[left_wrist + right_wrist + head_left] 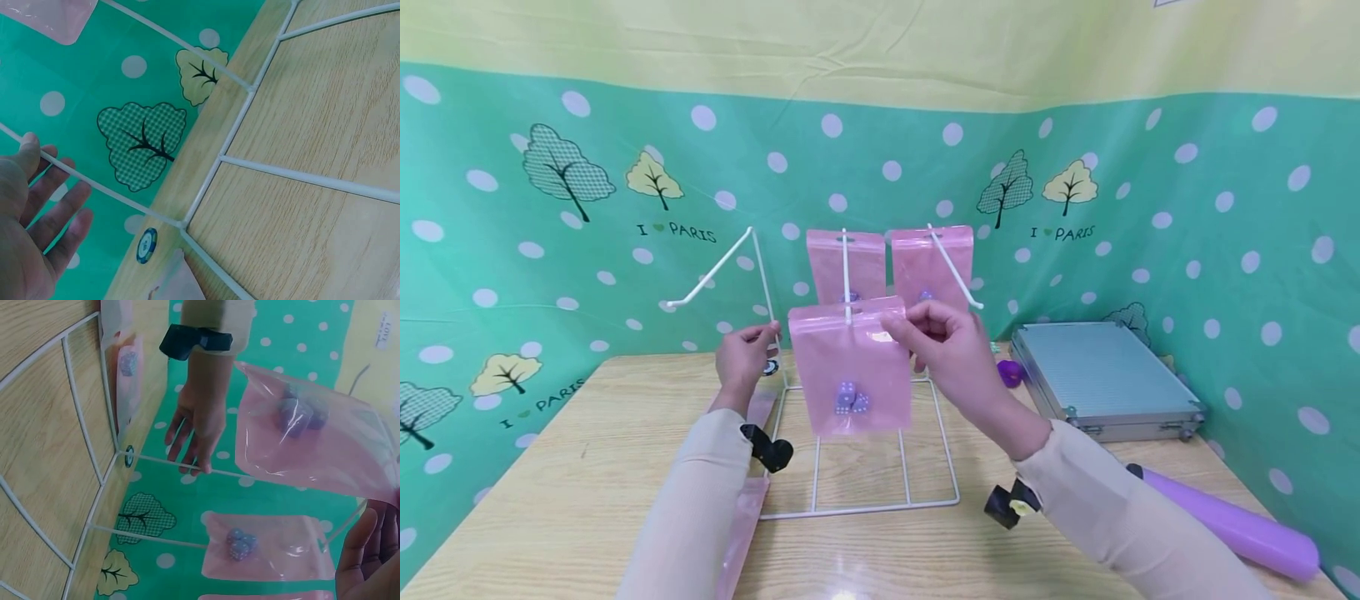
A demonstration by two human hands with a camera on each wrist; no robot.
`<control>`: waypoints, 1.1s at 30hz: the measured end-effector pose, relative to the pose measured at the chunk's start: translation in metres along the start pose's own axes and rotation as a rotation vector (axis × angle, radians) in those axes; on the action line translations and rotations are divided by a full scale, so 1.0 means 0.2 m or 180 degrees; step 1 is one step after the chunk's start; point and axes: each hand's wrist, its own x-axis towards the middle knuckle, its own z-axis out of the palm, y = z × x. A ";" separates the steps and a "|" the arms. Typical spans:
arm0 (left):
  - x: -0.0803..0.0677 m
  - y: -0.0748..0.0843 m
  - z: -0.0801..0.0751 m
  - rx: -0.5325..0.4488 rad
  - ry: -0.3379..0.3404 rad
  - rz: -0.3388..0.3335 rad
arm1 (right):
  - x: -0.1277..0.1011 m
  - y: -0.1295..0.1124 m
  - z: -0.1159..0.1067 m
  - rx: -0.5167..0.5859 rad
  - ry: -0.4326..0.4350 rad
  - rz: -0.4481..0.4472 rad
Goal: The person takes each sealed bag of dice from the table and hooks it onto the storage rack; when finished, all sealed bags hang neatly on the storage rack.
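A white wire rack [857, 507] stands on the wooden table [587, 483]. A pink bag [850, 367] with purple dice [850, 400] inside hangs at the front of the middle hook [846, 275]. My right hand [901, 322] pinches its top right corner. In the right wrist view the bag [312, 450] hangs above my right hand [369, 562]. A second pink bag [831, 262] hangs further back on that hook, and a third [921, 262] on the right hook. The left hook [711, 275] is bare. My left hand [766, 335] touches the rack's upright with straight fingers [59, 209].
A closed metal case [1101, 375] lies at the back right, with a small purple object [1011, 372] beside it. A long purple bat [1232, 521] rests at the table's right edge. More pink bags [741, 525] lie flat under my left forearm. A small round token [147, 245] sits by the rack's base.
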 end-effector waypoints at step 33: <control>0.01 0.00 -0.02 -0.0050 -0.0137 -0.0011 | 0.31 0.13 0.06 -0.0177 0.0354 -0.0114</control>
